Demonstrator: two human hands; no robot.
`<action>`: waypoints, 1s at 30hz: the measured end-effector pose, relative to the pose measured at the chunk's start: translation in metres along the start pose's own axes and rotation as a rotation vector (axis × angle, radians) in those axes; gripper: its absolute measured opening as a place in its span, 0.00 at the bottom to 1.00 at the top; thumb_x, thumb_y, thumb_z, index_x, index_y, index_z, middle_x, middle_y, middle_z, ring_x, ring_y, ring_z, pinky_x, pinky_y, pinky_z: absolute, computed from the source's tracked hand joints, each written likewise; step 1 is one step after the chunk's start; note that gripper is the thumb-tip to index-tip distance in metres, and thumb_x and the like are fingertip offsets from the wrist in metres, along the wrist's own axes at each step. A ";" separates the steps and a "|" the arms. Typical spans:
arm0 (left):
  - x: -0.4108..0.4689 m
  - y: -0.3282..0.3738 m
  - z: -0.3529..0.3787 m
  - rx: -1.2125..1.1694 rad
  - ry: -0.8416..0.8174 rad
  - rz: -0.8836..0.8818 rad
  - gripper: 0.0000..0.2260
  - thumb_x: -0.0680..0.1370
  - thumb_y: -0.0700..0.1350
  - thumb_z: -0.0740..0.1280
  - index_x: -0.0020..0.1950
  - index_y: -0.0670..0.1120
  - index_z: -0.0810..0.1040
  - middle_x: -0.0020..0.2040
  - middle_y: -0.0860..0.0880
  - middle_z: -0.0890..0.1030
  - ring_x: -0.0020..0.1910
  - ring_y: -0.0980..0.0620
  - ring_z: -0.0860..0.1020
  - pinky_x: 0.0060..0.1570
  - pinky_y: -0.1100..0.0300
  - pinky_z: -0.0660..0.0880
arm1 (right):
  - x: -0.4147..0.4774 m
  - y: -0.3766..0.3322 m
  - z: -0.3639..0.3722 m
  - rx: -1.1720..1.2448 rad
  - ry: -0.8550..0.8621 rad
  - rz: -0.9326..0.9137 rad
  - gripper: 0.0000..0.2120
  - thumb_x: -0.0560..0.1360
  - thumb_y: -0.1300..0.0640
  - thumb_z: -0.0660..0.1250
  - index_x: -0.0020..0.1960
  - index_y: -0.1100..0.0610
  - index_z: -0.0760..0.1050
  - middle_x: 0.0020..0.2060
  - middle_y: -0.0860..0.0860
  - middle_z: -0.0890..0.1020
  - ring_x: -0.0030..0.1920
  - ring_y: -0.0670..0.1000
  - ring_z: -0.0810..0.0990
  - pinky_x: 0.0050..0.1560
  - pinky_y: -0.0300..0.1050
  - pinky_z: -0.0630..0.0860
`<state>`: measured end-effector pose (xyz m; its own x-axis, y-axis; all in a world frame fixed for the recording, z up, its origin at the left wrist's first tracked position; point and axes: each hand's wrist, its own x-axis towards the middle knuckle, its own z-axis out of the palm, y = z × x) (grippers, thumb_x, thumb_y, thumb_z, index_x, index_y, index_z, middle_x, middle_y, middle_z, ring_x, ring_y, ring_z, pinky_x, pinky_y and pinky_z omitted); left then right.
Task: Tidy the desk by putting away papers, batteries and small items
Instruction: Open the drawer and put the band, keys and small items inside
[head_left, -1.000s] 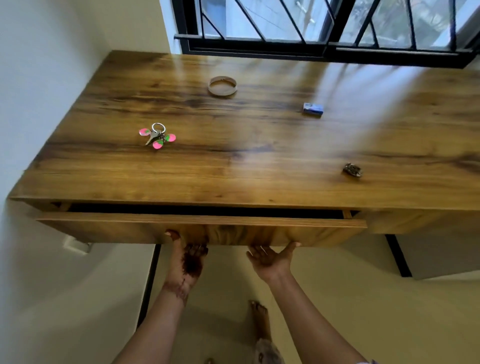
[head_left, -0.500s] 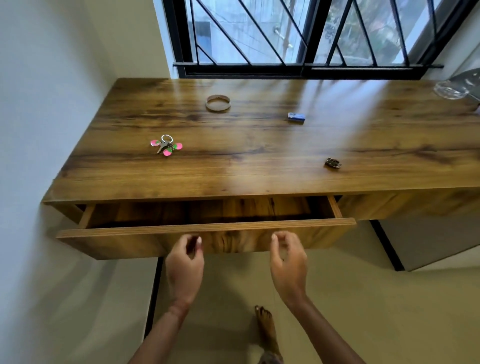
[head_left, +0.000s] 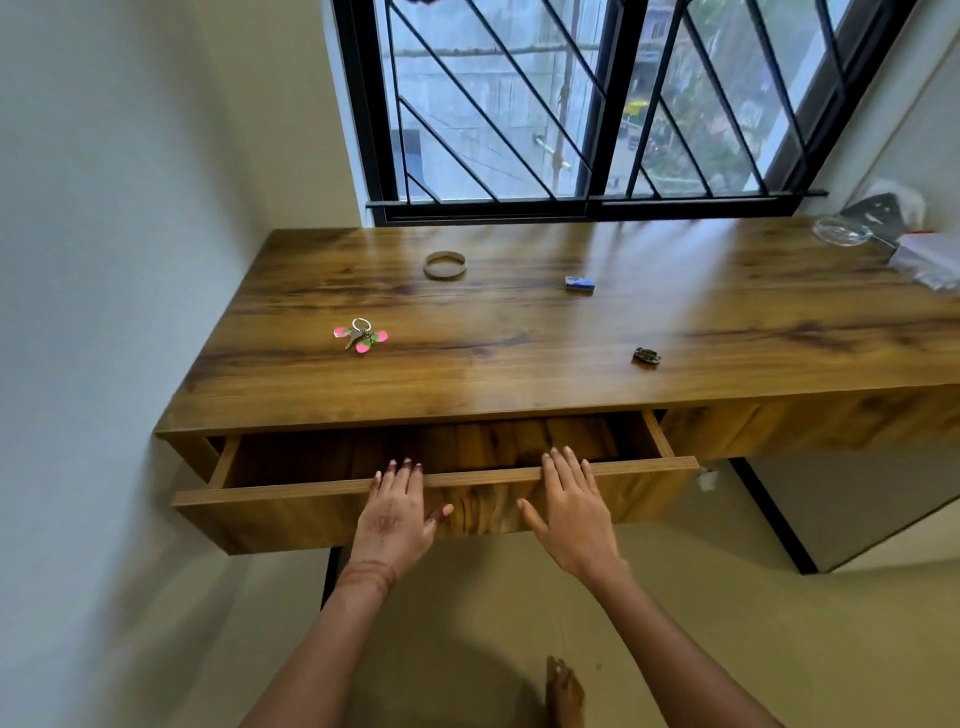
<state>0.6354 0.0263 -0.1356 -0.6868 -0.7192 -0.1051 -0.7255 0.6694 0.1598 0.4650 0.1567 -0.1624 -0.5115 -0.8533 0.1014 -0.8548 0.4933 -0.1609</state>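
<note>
Now left grip (head_left: 396, 512) and right grip (head_left: 574, 514) rest flat-fingered on open drawer (head_left: 285, 519) front.

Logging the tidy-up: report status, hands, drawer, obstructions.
Left hand, right hand open, fingers over drawer front edge. Drawer pulled out. Keyring, tan ring, blue item, dark item on desktop; nothing blocking.

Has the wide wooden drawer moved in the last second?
Yes, the wide wooden drawer slid farther out from under the brown wooden desk, opening wider.

Left hand (head_left: 397, 512) palm down, fingers straight, thumb spread, right hand (head_left: 570, 512) the same, both extended forward, side by side
</note>
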 end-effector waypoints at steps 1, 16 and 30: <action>-0.005 0.000 0.000 -0.004 -0.016 0.003 0.30 0.80 0.58 0.52 0.76 0.43 0.49 0.78 0.45 0.52 0.77 0.48 0.48 0.74 0.55 0.44 | -0.005 -0.001 -0.002 0.009 -0.022 -0.003 0.32 0.78 0.40 0.50 0.74 0.59 0.52 0.75 0.55 0.57 0.76 0.53 0.48 0.73 0.48 0.41; -0.100 0.014 0.015 -0.017 -0.007 -0.002 0.33 0.79 0.58 0.56 0.76 0.42 0.49 0.78 0.44 0.51 0.77 0.47 0.47 0.73 0.56 0.42 | -0.098 -0.004 -0.017 0.036 -0.048 -0.053 0.32 0.78 0.41 0.54 0.74 0.60 0.53 0.75 0.56 0.57 0.76 0.53 0.49 0.73 0.48 0.42; -0.162 0.028 0.014 -0.051 -0.087 -0.064 0.33 0.78 0.57 0.58 0.76 0.42 0.49 0.77 0.44 0.52 0.77 0.47 0.48 0.74 0.55 0.46 | -0.155 -0.014 -0.043 0.030 -0.186 -0.037 0.33 0.77 0.41 0.55 0.74 0.60 0.53 0.75 0.56 0.57 0.75 0.54 0.50 0.75 0.50 0.48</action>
<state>0.7260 0.1644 -0.1274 -0.6422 -0.7398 -0.2007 -0.7661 0.6110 0.1994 0.5520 0.2892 -0.1338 -0.4522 -0.8888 -0.0751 -0.8684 0.4579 -0.1901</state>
